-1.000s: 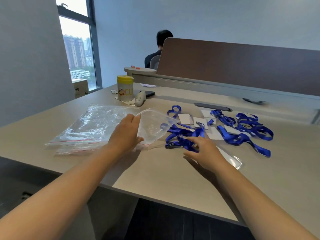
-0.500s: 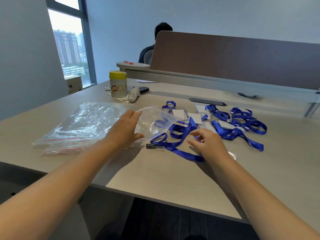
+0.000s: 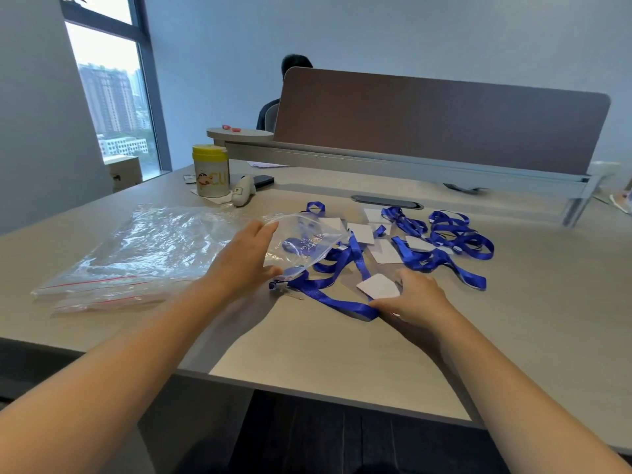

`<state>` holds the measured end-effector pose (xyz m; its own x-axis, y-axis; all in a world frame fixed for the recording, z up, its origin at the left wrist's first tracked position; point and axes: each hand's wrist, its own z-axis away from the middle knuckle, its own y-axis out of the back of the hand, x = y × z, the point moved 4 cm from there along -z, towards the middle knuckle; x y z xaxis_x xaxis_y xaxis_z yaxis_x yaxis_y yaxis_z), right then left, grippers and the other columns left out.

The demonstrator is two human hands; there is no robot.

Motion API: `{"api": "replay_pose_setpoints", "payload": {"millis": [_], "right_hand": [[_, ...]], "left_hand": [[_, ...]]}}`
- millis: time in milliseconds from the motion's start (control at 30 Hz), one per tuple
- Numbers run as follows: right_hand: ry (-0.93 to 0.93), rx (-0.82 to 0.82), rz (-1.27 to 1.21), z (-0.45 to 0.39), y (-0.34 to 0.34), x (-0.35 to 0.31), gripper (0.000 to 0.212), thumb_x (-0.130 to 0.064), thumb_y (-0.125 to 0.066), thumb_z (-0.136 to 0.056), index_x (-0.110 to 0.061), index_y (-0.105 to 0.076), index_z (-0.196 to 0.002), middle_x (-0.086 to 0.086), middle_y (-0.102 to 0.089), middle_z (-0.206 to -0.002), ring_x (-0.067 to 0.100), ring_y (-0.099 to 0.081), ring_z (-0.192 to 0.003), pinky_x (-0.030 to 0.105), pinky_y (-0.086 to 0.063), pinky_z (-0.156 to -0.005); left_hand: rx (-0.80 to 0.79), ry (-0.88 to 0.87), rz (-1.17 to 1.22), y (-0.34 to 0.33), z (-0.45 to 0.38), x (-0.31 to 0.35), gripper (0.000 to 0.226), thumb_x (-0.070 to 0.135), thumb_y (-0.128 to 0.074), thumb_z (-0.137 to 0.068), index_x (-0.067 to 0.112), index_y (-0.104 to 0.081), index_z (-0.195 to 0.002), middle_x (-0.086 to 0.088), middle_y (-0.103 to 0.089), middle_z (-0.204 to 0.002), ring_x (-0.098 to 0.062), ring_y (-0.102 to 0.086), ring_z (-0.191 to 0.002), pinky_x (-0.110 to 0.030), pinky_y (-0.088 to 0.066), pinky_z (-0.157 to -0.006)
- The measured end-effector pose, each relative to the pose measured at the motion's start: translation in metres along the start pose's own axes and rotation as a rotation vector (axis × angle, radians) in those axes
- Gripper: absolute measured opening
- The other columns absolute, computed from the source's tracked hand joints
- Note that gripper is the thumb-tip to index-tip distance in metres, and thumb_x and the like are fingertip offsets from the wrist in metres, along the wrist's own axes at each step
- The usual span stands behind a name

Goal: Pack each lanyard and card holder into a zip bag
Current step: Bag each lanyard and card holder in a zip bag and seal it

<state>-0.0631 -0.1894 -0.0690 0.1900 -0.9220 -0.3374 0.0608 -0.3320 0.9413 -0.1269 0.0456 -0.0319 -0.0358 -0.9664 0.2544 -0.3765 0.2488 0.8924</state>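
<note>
Holding a zip bag [image 3: 304, 242] open at centre frame, the left hand [image 3: 244, 260] pinches its edge so the mouth gapes; the right hand [image 3: 415, 295] pinches a card holder [image 3: 378, 287] and blue lanyard [image 3: 337, 301] on the tabletop [image 3: 342, 350], seemingly ready to feed them in.

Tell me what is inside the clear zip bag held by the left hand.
The clear zip bag in the left hand shows blue lanyard strap through its plastic. Whether that strap lies inside or merely behind the bag cannot be told; no card holder shows there.
</note>
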Motion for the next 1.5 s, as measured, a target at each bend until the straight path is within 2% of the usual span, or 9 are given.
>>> {"api": "replay_pose_setpoints", "payload": {"millis": [233, 333, 500, 733, 833, 933, 1067, 1200, 1500], "right_hand": [[0.114, 0.094, -0.392, 0.005, 0.013, -0.004, 0.067, -0.033, -0.067, -0.075, -0.02, -0.039, -0.134, 0.003, -0.04, -0.139, 0.021, -0.04, -0.126, 0.043, -0.041, -0.102], [0.252, 0.104, -0.37, 0.01, 0.019, -0.02, 0.058, -0.028, -0.066, -0.078, -0.02, -0.043, -0.131, 0.001, -0.042, -0.136, 0.018, -0.04, -0.124, 0.031, -0.038, -0.097], [0.379, 0.071, -0.284, 0.009, 0.011, -0.053, 0.056, -0.035, -0.065, -0.077, -0.021, -0.046, -0.128, -0.002, -0.045, -0.136, 0.016, -0.039, -0.124, 0.032, -0.035, -0.099], [0.367, 0.128, -0.069, -0.014, -0.007, -0.079, 0.062, -0.052, -0.057, -0.079, -0.017, -0.045, -0.129, 0.001, -0.043, -0.136, 0.02, -0.039, -0.123, 0.035, -0.034, -0.101], [0.333, 0.127, -0.007, -0.02, -0.012, -0.079, 0.065, -0.057, -0.055, -0.078, -0.016, -0.046, -0.127, 0.004, -0.042, -0.135, 0.021, -0.039, -0.122, 0.036, -0.034, -0.101], [0.343, 0.041, -0.017, -0.019, -0.017, -0.078, 0.065, -0.055, -0.057, -0.078, -0.015, -0.046, -0.128, 0.005, -0.037, -0.139, 0.021, -0.033, -0.127, 0.035, -0.033, -0.104], [0.351, -0.095, -0.064, -0.012, -0.017, -0.069, 0.08, -0.053, -0.066, -0.072, -0.02, -0.033, -0.138, 0.003, -0.025, -0.147, 0.021, -0.023, -0.135, 0.036, -0.03, -0.108], [0.321, -0.147, -0.073, -0.006, -0.014, -0.053, 0.089, -0.048, -0.071, -0.07, -0.024, -0.023, -0.142, 0.002, -0.024, -0.149, 0.02, -0.025, -0.135, 0.037, -0.032, -0.107], [0.335, 0.078, -0.382, -0.011, -0.01, -0.074, 0.073, -0.036, -0.071, -0.074, -0.016, -0.033, -0.133, 0.004, -0.036, -0.139, 0.017, -0.037, -0.126, 0.024, -0.036, -0.095]], "left_hand": [[-0.03, 0.035, 0.03, -0.003, -0.013, -0.002, 0.084, 0.026, -0.07, -0.077, 0.012, -0.02, -0.144, -0.008, -0.034, -0.141, -0.022, -0.041, -0.124, -0.029, -0.039, -0.1], [-0.069, 0.035, 0.039, -0.005, -0.017, -0.002, 0.086, 0.026, -0.07, -0.077, 0.014, -0.019, -0.144, -0.006, -0.033, -0.142, -0.021, -0.041, -0.124, -0.029, -0.039, -0.101], [-0.141, -0.002, 0.077, -0.011, -0.016, 0.004, 0.087, 0.024, -0.071, -0.076, 0.017, -0.018, -0.145, -0.004, -0.031, -0.144, -0.02, -0.042, -0.126, -0.029, -0.041, -0.102], [-0.171, -0.061, 0.104, -0.008, -0.01, 0.002, 0.08, 0.029, -0.068, -0.078, 0.021, -0.023, -0.143, -0.001, -0.038, -0.138, -0.017, -0.045, -0.12, -0.024, -0.041, -0.095], [-0.114, -0.055, 0.159, -0.005, -0.008, 0.0, 0.058, 0.033, -0.056, -0.087, 0.021, -0.034, -0.139, -0.002, -0.045, -0.132, -0.016, -0.049, -0.114, -0.022, -0.041, -0.09], [-0.059, -0.036, 0.16, -0.007, -0.009, -0.003, 0.042, 0.021, -0.043, -0.094, 0.019, -0.04, -0.136, -0.005, -0.048, -0.132, -0.018, -0.052, -0.114, -0.024, -0.042, -0.091], [-0.081, -0.019, 0.138, -0.014, -0.01, -0.006, 0.048, 0.009, -0.05, -0.09, 0.019, -0.039, -0.136, -0.005, -0.048, -0.132, -0.021, -0.051, -0.114, -0.027, -0.043, -0.095], [-0.127, -0.016, 0.144, -0.02, -0.008, -0.006, 0.057, 0.008, -0.055, -0.087, 0.02, -0.035, -0.139, -0.005, -0.045, -0.134, -0.02, -0.049, -0.117, -0.026, -0.042, -0.095], [-0.144, -0.016, 0.192, -0.013, -0.007, -0.004, 0.065, 0.011, -0.063, -0.082, 0.019, -0.033, -0.14, -0.005, -0.045, -0.133, -0.017, -0.049, -0.11, -0.021, -0.04, -0.088]]}}
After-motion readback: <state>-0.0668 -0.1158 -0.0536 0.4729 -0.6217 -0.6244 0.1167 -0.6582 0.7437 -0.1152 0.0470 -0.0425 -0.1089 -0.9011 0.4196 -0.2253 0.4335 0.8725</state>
